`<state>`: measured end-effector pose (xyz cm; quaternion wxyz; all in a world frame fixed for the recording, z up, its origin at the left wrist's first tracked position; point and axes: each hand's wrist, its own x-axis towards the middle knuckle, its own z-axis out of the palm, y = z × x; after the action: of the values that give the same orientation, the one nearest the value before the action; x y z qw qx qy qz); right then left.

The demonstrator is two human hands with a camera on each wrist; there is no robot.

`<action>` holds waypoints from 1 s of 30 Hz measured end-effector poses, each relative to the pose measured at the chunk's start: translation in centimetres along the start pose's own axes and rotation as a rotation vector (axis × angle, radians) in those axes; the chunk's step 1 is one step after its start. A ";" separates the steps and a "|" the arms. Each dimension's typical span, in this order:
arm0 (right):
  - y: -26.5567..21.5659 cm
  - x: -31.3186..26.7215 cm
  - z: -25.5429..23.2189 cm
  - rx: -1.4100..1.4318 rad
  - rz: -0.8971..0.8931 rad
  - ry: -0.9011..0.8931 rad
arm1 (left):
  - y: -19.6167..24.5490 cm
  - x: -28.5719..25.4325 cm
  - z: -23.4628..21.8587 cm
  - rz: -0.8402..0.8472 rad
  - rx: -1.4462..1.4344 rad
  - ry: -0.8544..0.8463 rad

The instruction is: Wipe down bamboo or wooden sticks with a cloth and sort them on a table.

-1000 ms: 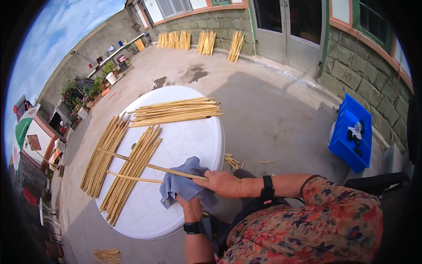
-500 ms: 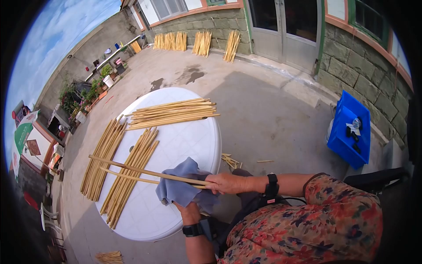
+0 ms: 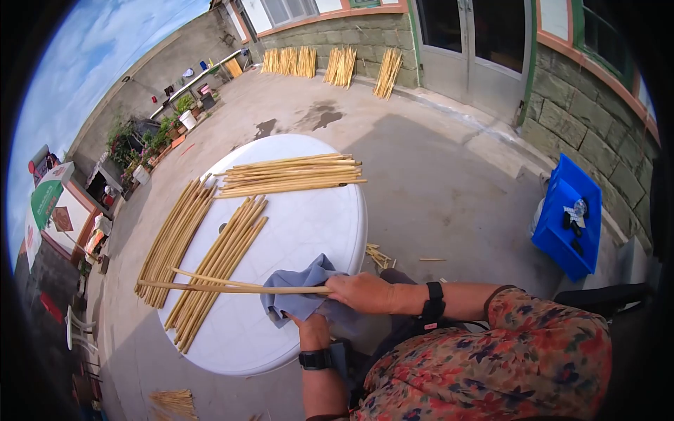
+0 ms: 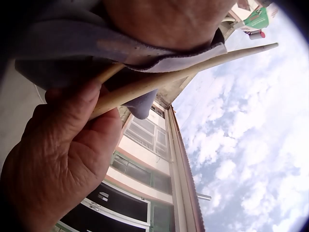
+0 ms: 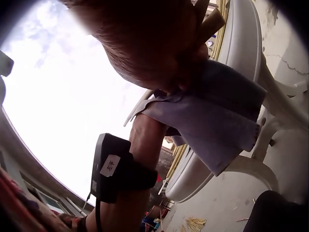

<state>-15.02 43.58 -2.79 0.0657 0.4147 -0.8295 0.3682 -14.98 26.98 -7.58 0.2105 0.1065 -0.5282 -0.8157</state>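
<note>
In the head view my right hand (image 3: 365,293) pinches the near ends of two thin, pale wooden sticks (image 3: 210,287). They reach left over the white table, crossing at a narrow angle. My left hand (image 3: 310,328) grips a blue-grey cloth (image 3: 291,303) under the sticks, its fingers mostly hidden by the folds. From the left wrist, the cloth (image 4: 169,64) lies over the sticks (image 4: 159,83), with the right thumb and fingers (image 4: 91,92) clamped on them. Seen from the right wrist, a cut stick end (image 5: 212,25) pokes out of the right hand, and the cloth (image 5: 217,121) hangs below.
Three groups of similar sticks (image 3: 217,274) lie on the round white table (image 3: 309,228). A blue crate (image 3: 562,242) holding small items stands at right. More stick bundles (image 3: 340,68) lean on the house wall. Loose sticks (image 3: 174,403) lie on the ground.
The longer stick's far end has swung down across the other stick, so the two now cross further out. Both hands stay at the cloth and sticks; the head view has shifted slightly.
</note>
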 end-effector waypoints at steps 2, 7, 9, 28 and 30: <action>0.5 -1.6 -0.6 -0.014 0.001 -0.037 | 0.0 0.9 -1.7 0.038 0.096 -0.024; 3.3 -7.5 -3.2 -0.003 0.064 -0.121 | 0.9 1.8 -4.9 0.075 0.164 0.052; 4.8 -10.2 -4.7 0.064 0.127 -0.149 | 1.2 1.9 -5.7 0.081 0.174 0.078; 8.2 -19.2 -9.5 0.129 0.442 -0.287 | 3.5 3.2 -9.7 0.115 0.169 0.167; 8.2 -19.2 -9.4 0.370 0.560 -0.200 | 4.0 2.9 -10.2 0.103 0.203 0.135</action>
<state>-10.50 65.33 -8.53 -0.1957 0.2102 -0.8326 0.4737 -12.60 15.91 -8.04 0.2751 0.1548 -0.5975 -0.7371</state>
